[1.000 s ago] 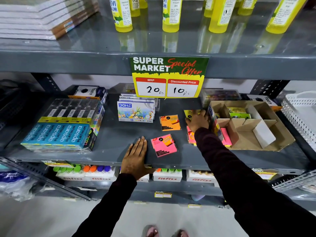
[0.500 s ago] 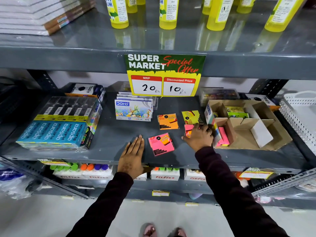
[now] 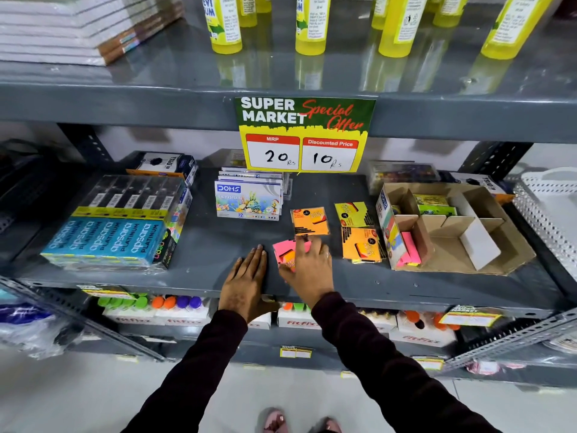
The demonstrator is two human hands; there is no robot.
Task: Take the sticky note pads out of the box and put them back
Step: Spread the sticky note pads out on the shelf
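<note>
Head view. Right hand [image 3: 307, 265] lies over the near pink sticky note pad [image 3: 288, 251] at the shelf's near middle, fingers spread and curled on its top; whether the pad is truly pinched, cannot tell. Left hand [image 3: 246, 281] flat on the shelf edge [image 3: 125, 281], fingers extended, holding nothing. Other pads are out on the shelf: an orange pad [image 3: 309, 220] farther back, a yellow pad [image 3: 352, 214] to its right, a second orange pad [image 3: 362, 245] just beside the cardboard box [image 3: 499, 254]. The box, at right, holds pink pads [image 3: 409, 253] in its near-left compartment and green ones at the far side.

Risks, as judged:
- The pad looks glossy-wrapped; fingertips may slip and push it off the near edge.
- Carrying it right, the sleeve could sweep the second orange pad.
- The dividers look loose; a pad could catch on one.

Legible: sign "SUPER MARKET Special Offer, MRP 20 Rs, Discounted Price 10 Rs"; "DOMS OIL PASTELS"; "apsara PLATINUM"; "fitfix" below.
</note>
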